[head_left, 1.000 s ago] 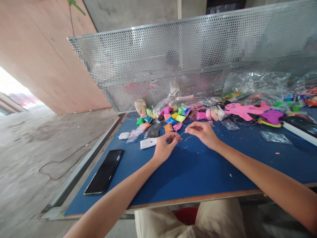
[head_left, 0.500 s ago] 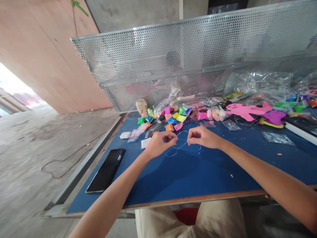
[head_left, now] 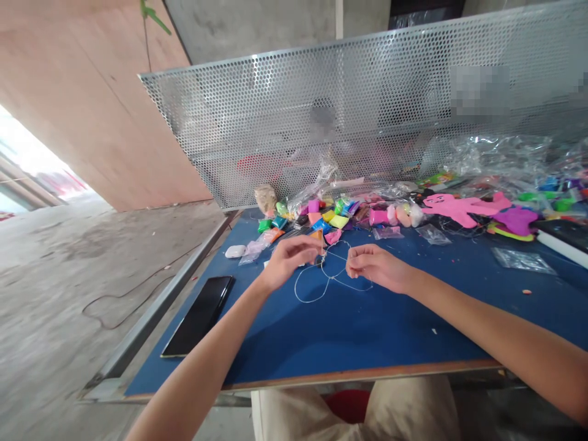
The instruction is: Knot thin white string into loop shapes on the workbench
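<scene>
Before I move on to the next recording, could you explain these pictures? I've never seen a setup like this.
There is no machine here: these are a person's own bare hands. Every picture comes from one camera worn on that person's head, looking forward and down. The right hand pinches a thin, pale thread that loops between the hands. The left hand is beside it with curved fingers; whether it grips the thread is too fine to tell. On the blue table lie a dark phone, a small white case, colourful packets and a pink figure. A perforated metal panel stands behind.
</scene>
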Motion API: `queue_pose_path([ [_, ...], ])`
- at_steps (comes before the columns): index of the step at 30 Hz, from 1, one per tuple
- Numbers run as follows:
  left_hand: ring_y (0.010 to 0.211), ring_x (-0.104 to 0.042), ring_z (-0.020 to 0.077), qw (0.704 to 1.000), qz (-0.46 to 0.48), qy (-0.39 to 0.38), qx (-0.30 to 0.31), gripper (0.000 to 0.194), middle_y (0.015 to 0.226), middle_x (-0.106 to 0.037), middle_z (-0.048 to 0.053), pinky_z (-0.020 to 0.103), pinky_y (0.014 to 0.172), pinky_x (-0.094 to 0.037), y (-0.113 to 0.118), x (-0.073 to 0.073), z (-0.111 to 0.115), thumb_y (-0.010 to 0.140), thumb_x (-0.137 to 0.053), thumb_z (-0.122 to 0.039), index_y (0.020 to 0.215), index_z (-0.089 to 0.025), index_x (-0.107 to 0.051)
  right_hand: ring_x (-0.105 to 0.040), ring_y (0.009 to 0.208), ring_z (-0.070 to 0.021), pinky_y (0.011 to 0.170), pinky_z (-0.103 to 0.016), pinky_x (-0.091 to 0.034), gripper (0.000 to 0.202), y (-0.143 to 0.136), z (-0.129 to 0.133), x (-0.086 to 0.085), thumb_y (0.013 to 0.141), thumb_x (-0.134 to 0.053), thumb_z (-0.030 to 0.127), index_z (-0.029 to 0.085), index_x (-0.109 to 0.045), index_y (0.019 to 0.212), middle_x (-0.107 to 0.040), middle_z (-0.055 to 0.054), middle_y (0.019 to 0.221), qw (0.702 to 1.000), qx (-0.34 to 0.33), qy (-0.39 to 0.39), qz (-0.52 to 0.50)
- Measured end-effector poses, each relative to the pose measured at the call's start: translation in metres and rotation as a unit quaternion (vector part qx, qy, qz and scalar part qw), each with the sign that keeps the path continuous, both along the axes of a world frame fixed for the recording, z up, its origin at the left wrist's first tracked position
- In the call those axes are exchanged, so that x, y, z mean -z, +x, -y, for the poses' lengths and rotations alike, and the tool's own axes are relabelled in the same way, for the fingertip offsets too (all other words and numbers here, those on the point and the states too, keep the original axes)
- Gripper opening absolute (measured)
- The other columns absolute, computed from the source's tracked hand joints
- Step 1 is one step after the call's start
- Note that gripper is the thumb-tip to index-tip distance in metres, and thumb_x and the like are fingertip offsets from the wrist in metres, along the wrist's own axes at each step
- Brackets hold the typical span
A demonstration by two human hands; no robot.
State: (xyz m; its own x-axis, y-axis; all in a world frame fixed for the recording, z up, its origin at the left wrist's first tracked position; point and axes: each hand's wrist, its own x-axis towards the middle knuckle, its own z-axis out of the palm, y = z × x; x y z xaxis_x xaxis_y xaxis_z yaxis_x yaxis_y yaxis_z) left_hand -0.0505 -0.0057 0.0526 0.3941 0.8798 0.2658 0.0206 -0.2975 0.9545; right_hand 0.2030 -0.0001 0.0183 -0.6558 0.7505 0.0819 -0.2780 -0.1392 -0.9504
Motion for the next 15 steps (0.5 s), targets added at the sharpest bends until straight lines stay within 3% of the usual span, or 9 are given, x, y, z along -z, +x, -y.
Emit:
queue_pose_path([
  [4, 0.085, -0.067, 0.0187, 0.999, 0.008, 0.042, -0.003, 0.022, 0.096, -0.074, 0.008, 0.030, 0.075, -0.053, 0.018, 0.012, 0.007, 0.076, -0.080, -0.034, 0.092, -0.019, -0.076, -0.055, 0.069, -0.0146, 0.069, -0.029, -0.042, 0.012, -0.003, 0.001, 0.003, 0.079, -0.074, 0.027, 0.018, -0.069, 0.073, -0.066, -0.002, 0.072, 1.000, 0.014, 0.008, 0.011],
  [10, 0.062, -0.057, 0.0120, 0.996, 0.014, 0.038, -0.078, 0.027, 0.081, -0.073, 0.007, 0.026, 0.059, -0.048, 0.031, 0.017, 0.012, 0.079, -0.077, -0.043, 0.081, -0.016, -0.074, -0.054, 0.069, -0.0155, 0.071, -0.030, -0.043, 0.016, -0.006, 0.005, 0.002, 0.080, -0.073, 0.033, 0.018, -0.070, 0.074, -0.070, -0.004, 0.075, 0.996, 0.039, 0.052, 0.066],
  [15, 0.059, -0.054, 0.0104, 0.994, 0.012, 0.030, -0.103, 0.031, 0.083, -0.075, 0.007, 0.025, 0.058, -0.045, 0.031, 0.022, 0.007, 0.081, -0.075, -0.046, 0.082, -0.015, -0.072, -0.059, 0.076, -0.0173, 0.074, -0.031, -0.043, 0.017, -0.008, 0.006, 0.001, 0.082, -0.072, 0.036, 0.019, -0.070, 0.078, -0.073, -0.004, 0.079, 0.983, 0.087, 0.127, 0.095],
])
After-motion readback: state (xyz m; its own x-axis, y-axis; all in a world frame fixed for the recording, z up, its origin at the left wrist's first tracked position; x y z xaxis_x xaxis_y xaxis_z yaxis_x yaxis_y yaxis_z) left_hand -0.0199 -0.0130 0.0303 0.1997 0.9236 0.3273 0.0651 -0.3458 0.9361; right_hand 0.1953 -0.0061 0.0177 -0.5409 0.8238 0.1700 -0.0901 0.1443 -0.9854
